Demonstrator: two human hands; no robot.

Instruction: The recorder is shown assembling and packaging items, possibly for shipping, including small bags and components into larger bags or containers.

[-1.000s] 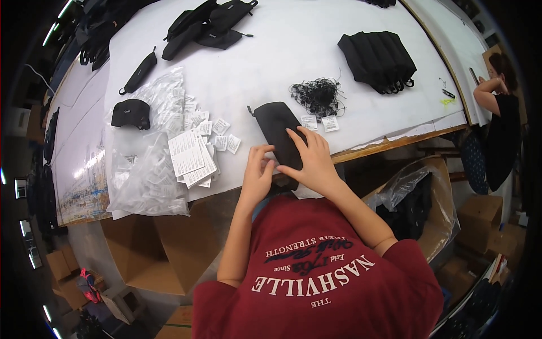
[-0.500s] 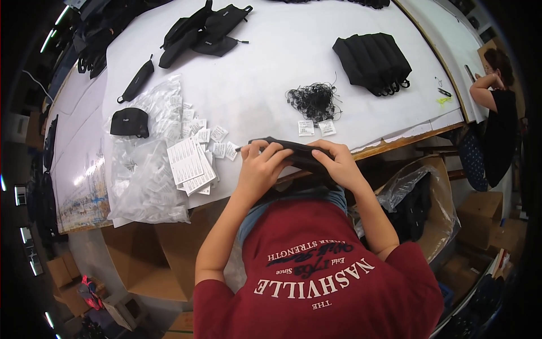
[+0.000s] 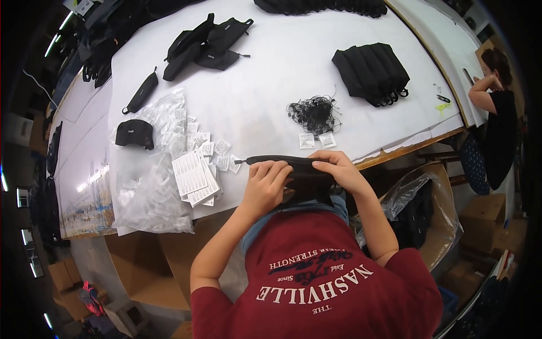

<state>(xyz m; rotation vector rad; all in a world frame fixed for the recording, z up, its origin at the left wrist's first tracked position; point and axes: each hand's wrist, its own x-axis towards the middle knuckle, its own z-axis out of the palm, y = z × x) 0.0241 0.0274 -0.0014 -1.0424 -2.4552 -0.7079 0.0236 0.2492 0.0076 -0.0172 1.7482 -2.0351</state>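
Note:
Both hands grip a black zip pouch (image 3: 307, 182) in front of my body, at the table's near edge. Its long top edge runs level, and a zip pull sticks out at the left end. My left hand (image 3: 267, 182) curls its fingers over the left part. My right hand (image 3: 339, 169) pinches the top edge farther right, thumb on the near side. Beyond them on the table lie two white labels (image 3: 306, 140) beside a tangle of black strings (image 3: 314, 114). Small white labels (image 3: 222, 148) and a stack of printed cards (image 3: 193, 178) lie left of my left hand.
Clear plastic bags of labels (image 3: 149, 195) cover the table's near left, with a black pouch (image 3: 134, 134) on them. Farther back are a pouch pile (image 3: 209, 48) and a pouch row (image 3: 371, 73). Snips (image 3: 444, 98) lie at right. A lined carton (image 3: 435, 220) stands below; a person (image 3: 497, 113) works beyond.
The pouch has tipped so its top edge lies straight across and its body hangs below my fingers. Its left end and zip pull now show. The whole view has shifted slightly.

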